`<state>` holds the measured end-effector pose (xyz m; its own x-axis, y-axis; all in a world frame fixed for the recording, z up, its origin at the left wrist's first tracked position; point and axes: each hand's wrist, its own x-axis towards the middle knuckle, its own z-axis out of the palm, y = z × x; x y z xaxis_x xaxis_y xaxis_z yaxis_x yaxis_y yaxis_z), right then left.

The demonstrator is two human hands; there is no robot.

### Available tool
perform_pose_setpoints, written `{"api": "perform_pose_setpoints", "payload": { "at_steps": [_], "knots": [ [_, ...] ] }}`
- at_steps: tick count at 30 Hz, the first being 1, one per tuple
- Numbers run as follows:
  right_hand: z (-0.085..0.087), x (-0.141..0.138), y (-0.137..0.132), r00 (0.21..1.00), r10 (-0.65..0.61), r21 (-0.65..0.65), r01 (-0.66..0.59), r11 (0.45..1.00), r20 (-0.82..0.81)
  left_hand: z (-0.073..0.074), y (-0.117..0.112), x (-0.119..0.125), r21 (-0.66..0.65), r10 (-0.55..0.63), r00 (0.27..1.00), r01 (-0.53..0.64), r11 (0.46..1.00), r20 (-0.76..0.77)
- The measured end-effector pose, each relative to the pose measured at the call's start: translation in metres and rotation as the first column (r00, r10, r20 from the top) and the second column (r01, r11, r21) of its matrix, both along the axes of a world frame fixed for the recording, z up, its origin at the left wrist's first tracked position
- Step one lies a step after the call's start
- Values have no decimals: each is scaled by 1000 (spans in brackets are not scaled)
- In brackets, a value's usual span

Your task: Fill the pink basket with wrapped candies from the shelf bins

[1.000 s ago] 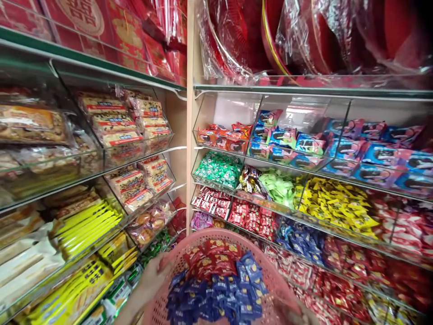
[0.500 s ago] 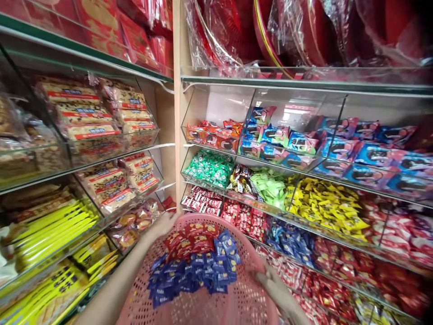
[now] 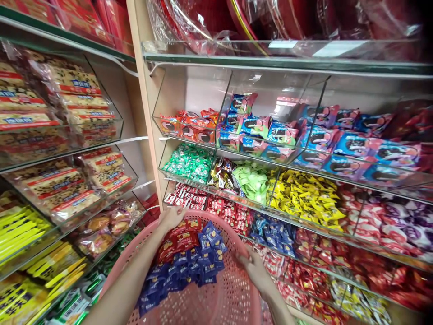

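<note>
Now | L hand (image 3: pixel 171 217) — fingers curled over far rim of pink basket (image 3: pixel 219 302) | R hand (image 3: pixel 254 271) grips right rim | basket held before candy shelf (image 3: pixel 148 113) | red packets (image 3: pixel 176 240) + blue packets (image 3: pixel 189 267) all inside — prob. none shelved yet

Both hands, left hand (image 3: pixel 171 216) and right hand (image 3: pixel 254 270), clasp the pink basket (image 3: pixel 216 302) of sweets (image 3: pixel 184 266).
</note>
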<state>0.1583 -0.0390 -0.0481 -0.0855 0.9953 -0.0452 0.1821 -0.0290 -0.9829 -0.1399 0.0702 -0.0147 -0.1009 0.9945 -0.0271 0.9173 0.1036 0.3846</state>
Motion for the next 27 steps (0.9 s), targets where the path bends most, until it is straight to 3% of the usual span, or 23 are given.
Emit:
{"api": "perform_pose_setpoints", "payload": {
  "at_steps": [9, 14, 17, 19, 21, 24, 27],
  "knots": [
    [-16, 6, -32, 983, -186, -119, 186, 975, 13, -2, -20, 16, -9, -44, 999, 44, 999, -26],
    [-35, 22, -39, 950, -302, -83, 308, 948, 80, -2, -23, 34, 3, -42, 999, 42, 999, -5],
    [-36, 39, -37, 936, -319, -6, 323, 946, 146, 4, -23, 47, 17, -43, 998, 44, 999, -53],
    [-25, 55, -34, 930, -326, 96, 314, 945, 172, 7, -24, 59, 30, -31, 997, 34, 999, -72],
    [-4, 75, -31, 925, -334, 200, 298, 934, 180, 9, -27, 74, 43, -22, 997, 25, 999, -68],
    [42, 111, -25, 913, -343, 335, 259, 906, 220, 12, -30, 102, 61, -25, 998, 29, 998, -63],
    [89, 148, -17, 866, -396, 540, 184, 821, 307, 13, -32, 132, 82, -33, 998, 37, 996, -54]
  ]
}}
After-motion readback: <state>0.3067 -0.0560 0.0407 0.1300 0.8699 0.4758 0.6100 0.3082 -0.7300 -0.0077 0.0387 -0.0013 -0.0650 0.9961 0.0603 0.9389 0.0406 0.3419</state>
